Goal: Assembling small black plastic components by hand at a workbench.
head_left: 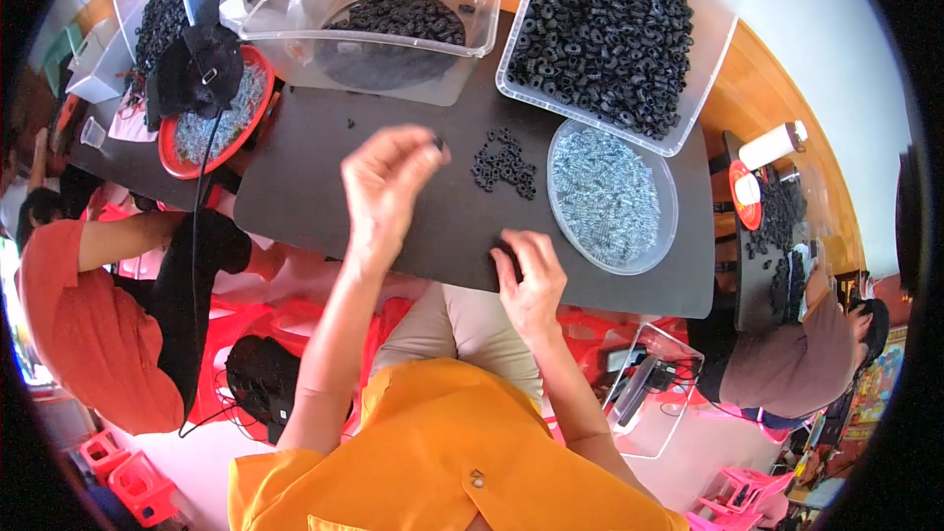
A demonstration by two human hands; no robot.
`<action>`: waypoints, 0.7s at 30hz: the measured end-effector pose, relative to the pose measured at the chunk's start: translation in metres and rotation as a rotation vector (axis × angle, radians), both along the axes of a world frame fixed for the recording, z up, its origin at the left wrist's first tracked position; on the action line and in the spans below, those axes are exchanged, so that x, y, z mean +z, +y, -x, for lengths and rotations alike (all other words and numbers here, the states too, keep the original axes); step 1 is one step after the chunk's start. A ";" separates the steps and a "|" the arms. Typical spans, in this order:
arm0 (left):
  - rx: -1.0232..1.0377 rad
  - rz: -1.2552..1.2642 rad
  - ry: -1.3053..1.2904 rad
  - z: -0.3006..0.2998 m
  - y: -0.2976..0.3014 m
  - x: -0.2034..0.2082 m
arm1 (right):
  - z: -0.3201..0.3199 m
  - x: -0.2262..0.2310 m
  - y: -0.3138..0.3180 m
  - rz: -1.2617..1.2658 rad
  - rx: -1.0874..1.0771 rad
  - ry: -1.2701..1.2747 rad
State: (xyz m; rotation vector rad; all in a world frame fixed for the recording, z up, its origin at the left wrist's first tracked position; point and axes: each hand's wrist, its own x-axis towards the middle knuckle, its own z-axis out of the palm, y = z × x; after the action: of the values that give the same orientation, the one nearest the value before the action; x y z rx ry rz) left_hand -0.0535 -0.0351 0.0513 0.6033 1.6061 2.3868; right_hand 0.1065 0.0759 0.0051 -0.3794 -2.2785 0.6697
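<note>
Left hand (385,187) is raised over the dark board (324,187), fingertips pinched on one small black ring (439,144). Right hand (531,280) rests at the board's near edge, fingers curled, apparently on another piece; the view is unclear. Progress: a small pile of rings (505,163) lies done beside the round dish of screws (610,195); the full bin of rings (605,29) suggests most work remains

I see a small black ring (439,144) pinched at my left fingertips, raised above the dark tabletop (324,187), near a loose pile of black rings (504,164).
</note>
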 end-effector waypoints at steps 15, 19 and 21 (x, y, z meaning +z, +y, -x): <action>0.575 0.351 1.014 0.056 0.092 0.076 | -0.005 -0.008 -0.001 -0.161 0.000 0.032; 0.150 0.440 0.920 0.023 0.146 0.051 | -0.006 -0.010 0.000 -0.161 0.004 0.023; 0.062 0.508 0.943 0.022 0.171 0.039 | -0.005 -0.010 -0.001 -0.162 0.014 0.043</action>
State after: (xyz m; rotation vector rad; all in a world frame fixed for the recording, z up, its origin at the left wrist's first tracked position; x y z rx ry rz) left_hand -0.0758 0.1356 0.0900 1.7112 2.4548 1.6284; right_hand 0.1115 0.0747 -0.0052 -0.2686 -2.2768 0.4909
